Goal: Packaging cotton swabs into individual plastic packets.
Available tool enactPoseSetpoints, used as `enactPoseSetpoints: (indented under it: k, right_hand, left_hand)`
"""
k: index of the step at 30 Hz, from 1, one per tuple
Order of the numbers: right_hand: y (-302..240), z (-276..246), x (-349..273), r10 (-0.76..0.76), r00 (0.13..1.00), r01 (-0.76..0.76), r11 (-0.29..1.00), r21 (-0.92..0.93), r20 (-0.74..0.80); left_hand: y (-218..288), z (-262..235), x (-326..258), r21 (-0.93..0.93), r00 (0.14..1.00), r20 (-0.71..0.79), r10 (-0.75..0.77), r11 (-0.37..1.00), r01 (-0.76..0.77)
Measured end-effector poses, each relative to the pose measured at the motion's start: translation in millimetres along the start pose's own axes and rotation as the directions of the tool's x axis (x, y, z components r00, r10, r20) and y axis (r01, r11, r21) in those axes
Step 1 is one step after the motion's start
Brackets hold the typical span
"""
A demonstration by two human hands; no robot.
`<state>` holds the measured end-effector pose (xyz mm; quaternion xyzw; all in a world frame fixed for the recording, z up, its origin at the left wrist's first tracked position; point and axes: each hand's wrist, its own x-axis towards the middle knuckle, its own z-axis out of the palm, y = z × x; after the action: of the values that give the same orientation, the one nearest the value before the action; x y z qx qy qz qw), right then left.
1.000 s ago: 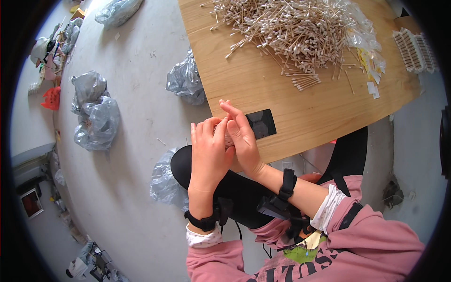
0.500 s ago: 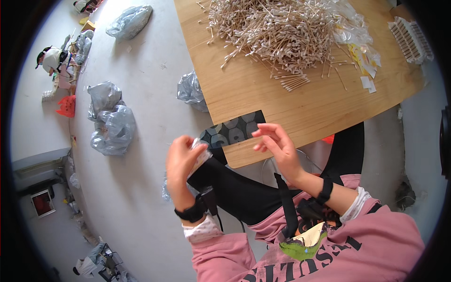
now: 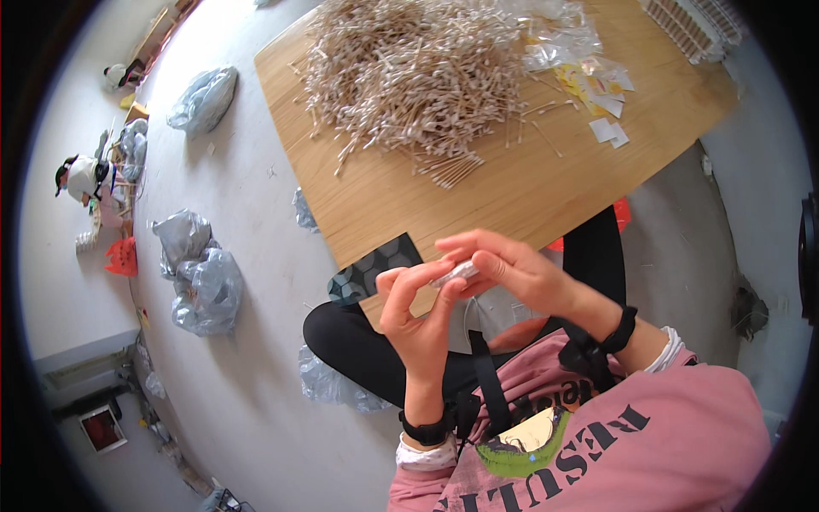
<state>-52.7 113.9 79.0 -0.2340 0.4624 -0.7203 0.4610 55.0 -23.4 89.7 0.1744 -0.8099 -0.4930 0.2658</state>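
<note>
Over the near edge of the table point(image 3: 546, 218), my two hands meet around a small whitish packet point(image 3: 459, 273). My left hand point(image 3: 418, 320) pinches it between thumb and fingers. My right hand point(image 3: 533, 277) closes on its other end, with the fingers curled over it. Most of the packet is hidden by the fingers, so its contents cannot be made out. Beyond my hands lies a large heap of cotton swabs point(image 3: 409, 77) with wooden sticks. A few swabs lie side by side in a small fan point(image 3: 452, 169) at the heap's near edge.
A dark hexagon-patterned sheet point(image 3: 375, 264) lies at the table's near left corner. Clear and yellow plastic bags point(image 3: 593, 85) and white paper pieces point(image 3: 608, 132) are right of the heap. Packed swab bundles point(image 3: 695, 30) sit far right. Grey plastic bags point(image 3: 205, 282) stand on the floor; another person point(image 3: 84, 177) is far left.
My left hand has brought the packet rightward to my right hand, which has closed on it from an open pose. The view has shifted, so the table appears further left and higher.
</note>
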Motion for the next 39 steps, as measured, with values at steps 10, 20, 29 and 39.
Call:
enactPoseSetpoints:
  k: [10, 20, 29, 39]
  right_hand:
    - [11, -68, -1, 0.12, 0.992, -0.121, 0.993, -0.005, -0.037]
    - [14, -69, 3, 0.14, 0.982, -0.138, 0.99, 0.03, -0.125]
    - [17, -66, 4, 0.124, 0.981, -0.126, 0.992, -0.003, -0.147]
    - [9, -69, 5, 0.167, 0.979, -0.173, 0.984, -0.044, -0.118]
  left_hand:
    - [-17, 60, 5, -0.498, 0.875, 0.208, -0.437, 0.722, 0.479]
    - [-16, 68, 7, -0.539, 0.864, 0.175, -0.472, 0.688, 0.486]
    - [-19, 68, 4, -0.529, 0.873, 0.167, -0.459, 0.705, 0.472]
    - [-31, 61, 5, -0.595, 0.832, 0.281, -0.479, 0.593, 0.542]
